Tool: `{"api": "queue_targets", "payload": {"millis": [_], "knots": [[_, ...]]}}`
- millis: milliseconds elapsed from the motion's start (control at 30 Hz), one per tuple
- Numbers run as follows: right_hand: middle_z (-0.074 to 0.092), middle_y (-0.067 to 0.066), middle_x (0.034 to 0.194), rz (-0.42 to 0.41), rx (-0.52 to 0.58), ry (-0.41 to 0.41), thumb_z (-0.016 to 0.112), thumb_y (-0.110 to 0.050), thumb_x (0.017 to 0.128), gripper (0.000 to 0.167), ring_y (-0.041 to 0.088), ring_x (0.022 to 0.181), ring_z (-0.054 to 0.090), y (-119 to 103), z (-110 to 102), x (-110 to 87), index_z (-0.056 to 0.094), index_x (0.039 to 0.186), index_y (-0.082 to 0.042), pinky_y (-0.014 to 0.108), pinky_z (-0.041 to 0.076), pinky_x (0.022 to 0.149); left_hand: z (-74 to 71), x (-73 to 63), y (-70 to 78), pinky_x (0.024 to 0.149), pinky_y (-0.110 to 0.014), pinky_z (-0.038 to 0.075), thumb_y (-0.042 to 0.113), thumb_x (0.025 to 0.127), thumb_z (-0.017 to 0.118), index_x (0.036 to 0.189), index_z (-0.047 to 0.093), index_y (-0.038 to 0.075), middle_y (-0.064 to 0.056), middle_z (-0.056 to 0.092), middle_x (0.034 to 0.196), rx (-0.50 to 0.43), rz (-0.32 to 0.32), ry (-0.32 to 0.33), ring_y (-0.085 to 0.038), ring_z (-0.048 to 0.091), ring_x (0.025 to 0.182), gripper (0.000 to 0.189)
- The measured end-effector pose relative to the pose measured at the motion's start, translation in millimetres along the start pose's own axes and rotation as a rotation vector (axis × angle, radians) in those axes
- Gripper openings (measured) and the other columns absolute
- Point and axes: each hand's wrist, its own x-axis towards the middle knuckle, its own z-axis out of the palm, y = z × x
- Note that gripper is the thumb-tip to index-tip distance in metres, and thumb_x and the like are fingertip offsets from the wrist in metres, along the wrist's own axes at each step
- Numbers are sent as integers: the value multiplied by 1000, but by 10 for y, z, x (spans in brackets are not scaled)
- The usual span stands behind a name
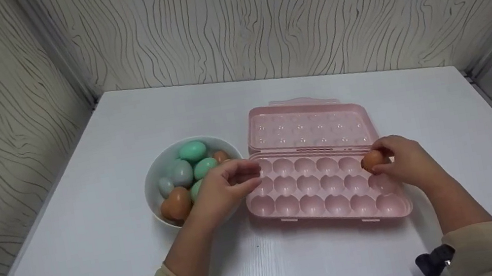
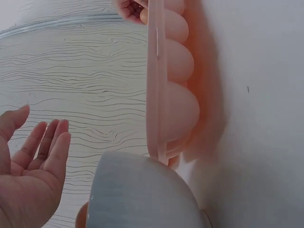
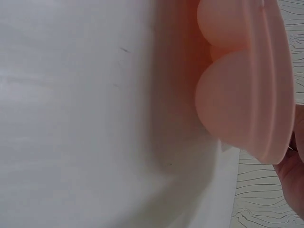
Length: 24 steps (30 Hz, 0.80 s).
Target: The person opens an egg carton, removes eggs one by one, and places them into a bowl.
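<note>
My right hand (image 1: 407,161) pinches a brown egg (image 1: 373,161) at the back right cup of the pink egg carton (image 1: 327,219). The carton lies with its lid (image 1: 308,122) folded back, and its other cups hold nothing. Between the white bowl (image 1: 154,213) and the carton, my left hand (image 1: 224,189) hovers with fingers extended and thumb apart, nothing in it. The bowl holds several eggs, among them a green egg (image 1: 193,151), a grey-blue egg (image 1: 180,174) and a brown egg (image 1: 180,202). In the left wrist view the left hand (image 2: 35,175) is beside the bowl's outer wall (image 2: 137,190).
Both bowl and carton stand on a white table (image 1: 72,267), the bowl close to the carton's left end. Wood-patterned panels (image 1: 246,18) rise behind the table and along its left and right sides.
</note>
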Motion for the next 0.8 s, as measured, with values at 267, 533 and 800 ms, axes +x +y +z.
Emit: {"api": "queue_targets", "payload": {"millis": [267,533,800], "knots": [[57,13,108,-49,103,4,76,-21,75,46,31,102,58,-294,-113,13,55,112,-4,41,50,84,179,41,-26,83,-25,50,20,80,71,111,63,13,1,65,104,-10,-11,-65,-12,61,96,33],[58,6,106,-189,226,-12,77,-12,72,41,24,101,58,-796,-127,-15,58,108,-7,33,51,83,359,95,-28,81,-23,51,19,79,72,111,62,16,2,64,104,-35,7,-67,-11,61,96,34],[60,-1,100,-381,332,-60,79,-11,70,36,15,94,59,-1251,-83,-57,63,102,-10,26,51,81,459,124,-48,86,-25,48,18,78,72,116,59,19,2,61,108,-39,17,-89,-18,59,103,40]]}}
